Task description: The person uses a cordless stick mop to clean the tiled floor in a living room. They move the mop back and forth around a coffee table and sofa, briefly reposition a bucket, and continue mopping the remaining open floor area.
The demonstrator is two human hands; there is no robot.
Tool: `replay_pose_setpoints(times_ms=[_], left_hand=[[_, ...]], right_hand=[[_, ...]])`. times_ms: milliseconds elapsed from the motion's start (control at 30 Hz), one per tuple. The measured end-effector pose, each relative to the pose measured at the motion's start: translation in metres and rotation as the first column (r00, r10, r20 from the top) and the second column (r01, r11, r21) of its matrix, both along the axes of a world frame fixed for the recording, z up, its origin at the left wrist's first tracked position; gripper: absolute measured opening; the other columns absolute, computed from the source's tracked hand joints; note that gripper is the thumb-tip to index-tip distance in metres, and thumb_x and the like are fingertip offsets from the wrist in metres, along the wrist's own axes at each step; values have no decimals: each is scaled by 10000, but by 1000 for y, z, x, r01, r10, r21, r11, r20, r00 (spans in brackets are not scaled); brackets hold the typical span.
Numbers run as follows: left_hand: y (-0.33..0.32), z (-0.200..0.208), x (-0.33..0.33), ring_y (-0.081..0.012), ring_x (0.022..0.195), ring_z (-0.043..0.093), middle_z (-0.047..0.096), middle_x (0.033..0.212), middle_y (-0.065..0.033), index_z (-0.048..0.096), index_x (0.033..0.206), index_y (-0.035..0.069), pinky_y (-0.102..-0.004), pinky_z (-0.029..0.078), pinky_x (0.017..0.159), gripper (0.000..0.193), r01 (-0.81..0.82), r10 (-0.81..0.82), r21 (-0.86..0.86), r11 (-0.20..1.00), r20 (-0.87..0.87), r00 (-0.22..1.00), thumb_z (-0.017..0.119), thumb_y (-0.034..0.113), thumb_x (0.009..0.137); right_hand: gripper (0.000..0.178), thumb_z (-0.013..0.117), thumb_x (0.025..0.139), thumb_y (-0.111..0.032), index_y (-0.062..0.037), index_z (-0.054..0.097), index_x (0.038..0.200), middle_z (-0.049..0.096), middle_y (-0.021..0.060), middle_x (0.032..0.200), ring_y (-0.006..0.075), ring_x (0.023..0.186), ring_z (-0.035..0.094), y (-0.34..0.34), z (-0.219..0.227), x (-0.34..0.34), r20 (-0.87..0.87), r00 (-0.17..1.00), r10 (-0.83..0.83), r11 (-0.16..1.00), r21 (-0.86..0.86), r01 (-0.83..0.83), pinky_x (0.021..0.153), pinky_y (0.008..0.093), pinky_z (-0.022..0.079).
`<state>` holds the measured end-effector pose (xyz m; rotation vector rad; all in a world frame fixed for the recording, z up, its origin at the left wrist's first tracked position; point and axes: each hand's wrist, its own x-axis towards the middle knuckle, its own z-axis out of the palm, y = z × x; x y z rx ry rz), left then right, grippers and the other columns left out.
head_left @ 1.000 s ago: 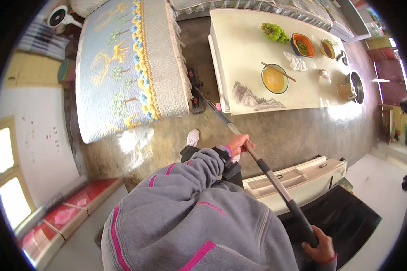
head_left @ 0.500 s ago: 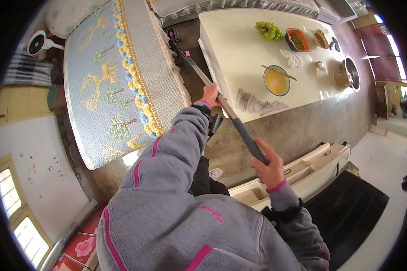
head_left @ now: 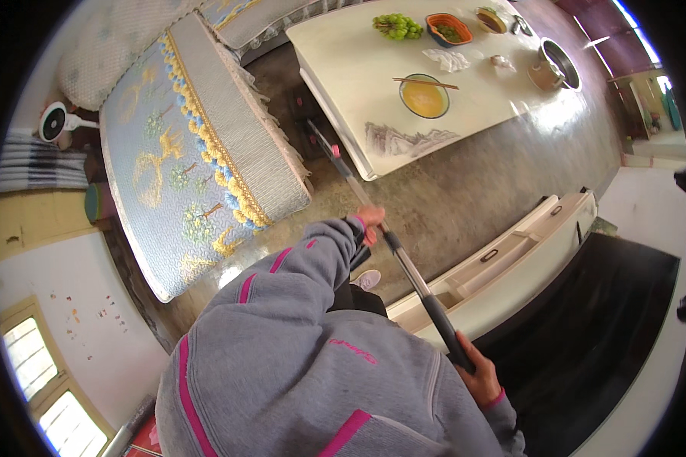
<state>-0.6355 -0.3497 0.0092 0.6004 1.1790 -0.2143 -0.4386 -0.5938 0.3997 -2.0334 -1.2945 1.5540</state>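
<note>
A long mop pole (head_left: 413, 273), silver with dark grey grip sections and a pink piece (head_left: 336, 151) low on its shaft, slants across the middle of the view. My left hand (head_left: 370, 221) is wrapped round its middle section. Near its upper end, my right hand (head_left: 481, 373) grips the dark handle beside my body. The pole's far end reaches down into the dark gap between the quilt-covered sofa (head_left: 221, 84) and the white table (head_left: 335, 76); its head is in shadow and hard to make out.
On the table are a bowl of yellow liquid (head_left: 424, 97) with chopsticks across it, green grapes (head_left: 397, 27), an orange basket (head_left: 449, 30) and a metal pot (head_left: 560, 63). A low cabinet with open drawers (head_left: 503, 255) and a black panel (head_left: 594, 320) stand at my right.
Both hands have drawn the pole back toward me, my right hand moving down and rightward to my side. The pole's far end has come nearer along the gap. My view has shifted.
</note>
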Motion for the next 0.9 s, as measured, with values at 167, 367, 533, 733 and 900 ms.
replay_pose_setpoints(times_ms=[167, 367, 533, 733, 900], left_hand=[[-105, 58, 52, -380, 654, 624, 562, 780, -286, 465, 1059, -46, -501, 537, 595, 665, 73, -47, -151, 986, 169, 984, 485, 573, 817], [-176, 139, 140, -358, 679, 639, 600, 758, -233, 521, 944, -72, -510, 544, 598, 308, -112, 249, -512, 852, 207, 946, 465, 202, 815], [-154, 139, 136, -339, 620, 644, 604, 718, -219, 520, 824, -59, -486, 558, 537, 124, -371, 433, -400, 838, 75, 898, 510, 29, 738], [-30, 72, 51, -314, 547, 620, 575, 648, -157, 520, 727, -43, -469, 551, 505, 69, -548, 583, -294, 783, 39, 811, 538, 23, 723], [149, 19, -53, -286, 516, 597, 595, 654, -196, 534, 758, -32, -365, 460, 409, 85, -611, 612, 98, 786, 22, 791, 504, 39, 723]], right_hand=[[608, 631, 719, 16, -14, 431, 1293, 611, 145, 1097, 176, 993, 583, -75, 74, 41, -3, 977, -214, 959, -192, 210, 873, 273, 421], [590, 590, 747, 95, 2, 419, 1304, 513, 113, 1242, 163, 1119, 476, -96, 181, 85, 83, 972, -221, 922, -308, 235, 960, 260, 350], [574, 673, 634, -15, 36, 531, 1187, 619, 132, 1069, 141, 1002, 558, -65, 166, 81, 237, 954, -183, 953, -197, 231, 890, 254, 398], [528, 681, 634, -10, 28, 564, 1147, 637, 124, 1039, 133, 977, 575, 29, 88, 23, 188, 966, -177, 973, -113, 200, 863, 245, 412], [553, 647, 666, -14, 17, 522, 1204, 618, 90, 1029, 104, 939, 541, 171, -10, -66, 49, 990, -132, 991, 37, 131, 848, 250, 413]])
